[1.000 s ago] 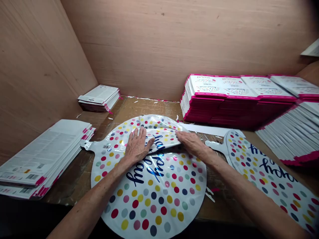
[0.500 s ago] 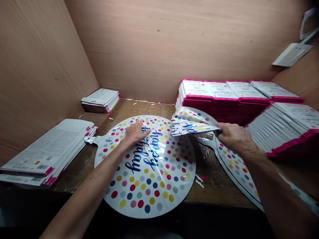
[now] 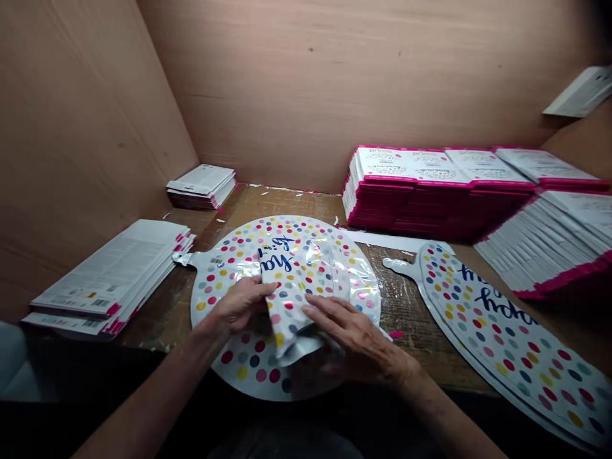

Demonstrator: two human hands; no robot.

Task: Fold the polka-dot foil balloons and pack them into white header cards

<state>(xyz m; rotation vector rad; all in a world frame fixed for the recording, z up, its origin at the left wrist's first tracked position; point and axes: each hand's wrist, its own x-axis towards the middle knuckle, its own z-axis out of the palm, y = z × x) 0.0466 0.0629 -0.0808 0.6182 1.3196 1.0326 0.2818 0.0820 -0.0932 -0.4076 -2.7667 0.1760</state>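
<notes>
A folded foil balloon, white with coloured dots and blue lettering, is held between my two hands above a flat balloon. My left hand pinches its left edge, thumb on top. My right hand grips the near right part, its fingers lying over the top and its thumb hidden. Beneath lies a flat round foil balloon of the same pattern, its silver neck pointing left. More flat balloons lie stacked at the right, partly past the table's front edge.
Stacked printed packets with pink edges stand along the back right, and a leaning row of packets is beside them. White card packets and a smaller stack are at the left. Wooden panels enclose the brown tabletop.
My right hand has brought the folded balloon from the right to the middle. My left hand has left the flat balloon and now grips the folded one too.
</notes>
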